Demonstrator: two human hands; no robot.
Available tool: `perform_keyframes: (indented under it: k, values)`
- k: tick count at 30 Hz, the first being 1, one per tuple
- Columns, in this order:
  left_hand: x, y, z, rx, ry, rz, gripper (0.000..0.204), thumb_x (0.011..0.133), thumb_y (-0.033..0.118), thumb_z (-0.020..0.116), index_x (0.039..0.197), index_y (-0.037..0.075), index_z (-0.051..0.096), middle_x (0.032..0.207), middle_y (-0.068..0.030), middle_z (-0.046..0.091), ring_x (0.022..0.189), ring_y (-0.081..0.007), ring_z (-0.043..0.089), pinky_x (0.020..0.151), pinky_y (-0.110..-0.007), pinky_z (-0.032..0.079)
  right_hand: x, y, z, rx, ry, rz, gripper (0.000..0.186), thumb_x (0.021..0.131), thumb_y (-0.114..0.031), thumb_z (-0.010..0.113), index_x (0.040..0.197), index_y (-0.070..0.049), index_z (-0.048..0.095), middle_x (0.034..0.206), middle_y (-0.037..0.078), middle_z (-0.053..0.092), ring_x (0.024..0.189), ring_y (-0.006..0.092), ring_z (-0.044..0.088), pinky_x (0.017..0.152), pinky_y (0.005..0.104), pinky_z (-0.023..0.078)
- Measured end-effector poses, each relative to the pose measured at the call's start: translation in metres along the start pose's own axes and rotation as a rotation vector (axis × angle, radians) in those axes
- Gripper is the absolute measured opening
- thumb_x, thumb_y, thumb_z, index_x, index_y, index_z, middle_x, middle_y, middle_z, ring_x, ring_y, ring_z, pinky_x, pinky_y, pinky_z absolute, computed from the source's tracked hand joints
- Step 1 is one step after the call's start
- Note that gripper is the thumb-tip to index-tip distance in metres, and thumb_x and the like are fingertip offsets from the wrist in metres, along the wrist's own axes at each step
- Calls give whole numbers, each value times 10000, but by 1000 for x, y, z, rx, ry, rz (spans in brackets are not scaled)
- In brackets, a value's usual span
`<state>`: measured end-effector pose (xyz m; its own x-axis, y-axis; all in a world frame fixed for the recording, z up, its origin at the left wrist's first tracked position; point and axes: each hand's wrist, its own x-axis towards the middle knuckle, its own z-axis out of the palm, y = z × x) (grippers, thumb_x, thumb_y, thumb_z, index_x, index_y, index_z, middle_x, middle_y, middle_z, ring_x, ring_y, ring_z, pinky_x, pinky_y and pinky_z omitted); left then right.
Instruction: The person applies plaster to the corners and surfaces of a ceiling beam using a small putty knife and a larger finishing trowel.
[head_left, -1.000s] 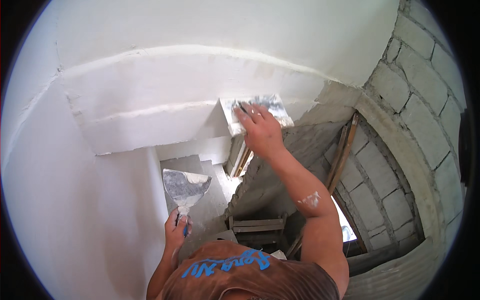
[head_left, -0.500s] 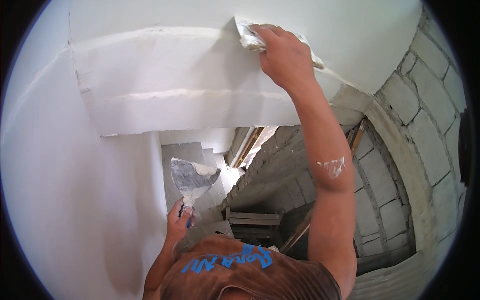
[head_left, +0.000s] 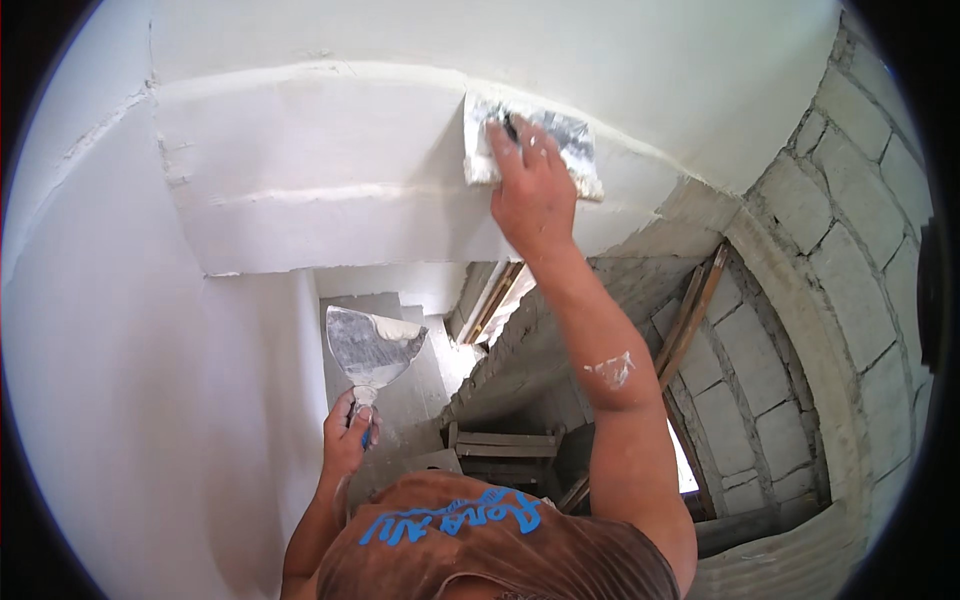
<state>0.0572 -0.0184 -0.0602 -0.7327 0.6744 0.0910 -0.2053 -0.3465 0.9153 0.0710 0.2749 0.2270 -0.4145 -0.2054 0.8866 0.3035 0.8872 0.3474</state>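
My right hand (head_left: 535, 195) is raised and presses a wide, flat plastering trowel (head_left: 575, 130) against the white wall band (head_left: 330, 135) above the opening. White plaster coats the trowel's face and lower edge, and the fingers lie over its back. Lower and to the left, my left hand (head_left: 347, 435) is wrapped around the handle of a broad putty knife (head_left: 368, 348), blade upward. A lump of white plaster (head_left: 398, 328) sits along the blade's upper right edge. Some plaster is smeared on my right forearm near the elbow.
A smooth white wall (head_left: 130, 350) runs close along my left. To the right stands a bare block wall (head_left: 850, 210) with a curved edge. Below lie grey steps (head_left: 400, 300), a wooden bench-like piece (head_left: 505, 443) and leaning wooden boards (head_left: 693, 315).
My right hand has brought the trowel down and slightly left, from the upper wall onto the band, turning it flatter. My left hand with the putty knife has shifted slightly left and up.
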Motion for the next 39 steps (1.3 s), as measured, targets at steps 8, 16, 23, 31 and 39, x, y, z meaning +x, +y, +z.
perform_keyframes:
  k: [8, 16, 23, 31, 39]
  values:
    - [-5, -4, -5, -32, 31, 20, 380, 1003, 226, 569, 1304, -1, 520, 828, -58, 612, 573, -94, 527, 494, -235, 418, -16, -49, -52, 190, -271, -57, 442, 792, -1, 567, 1215, -99, 647, 1210, 183, 654, 1079, 362, 630, 903, 436, 535]
    - [-8, -2, -2, -9, 2, 2, 369, 1003, 192, 554, 1313, -7, 525, 838, -51, 619, 596, -91, 531, 512, -242, 418, 128, -27, -33, 80, -187, -99, 346, 813, -42, 569, 1131, -128, 674, 1050, 129, 685, 905, 321, 670, 744, 432, 560]
    - [-18, -6, -15, -52, 85, -25, 380, 1007, 198, 550, 1329, -2, 520, 833, -46, 616, 586, -89, 523, 506, -239, 419, 89, -48, -10, 89, -288, -61, 382, 786, -38, 603, 1155, -112, 669, 1061, 138, 685, 902, 327, 673, 753, 436, 563]
    - [-15, 2, -14, -38, 54, -53, 387, 1009, 216, 558, 1330, 8, 502, 851, -51, 612, 601, -87, 525, 511, -232, 426, 49, -61, 6, 102, -60, -105, 416, 793, 0, 586, 1197, -84, 642, 1199, 225, 630, 1044, 412, 620, 871, 456, 538]
    - [-20, 0, -17, -9, 58, 6, 376, 1000, 245, 576, 1286, 7, 522, 835, -54, 613, 585, -99, 536, 496, -237, 420, 5, -111, -19, 259, -117, -206, 354, 840, -62, 555, 1187, -37, 624, 1181, 231, 629, 979, 411, 622, 838, 488, 539]
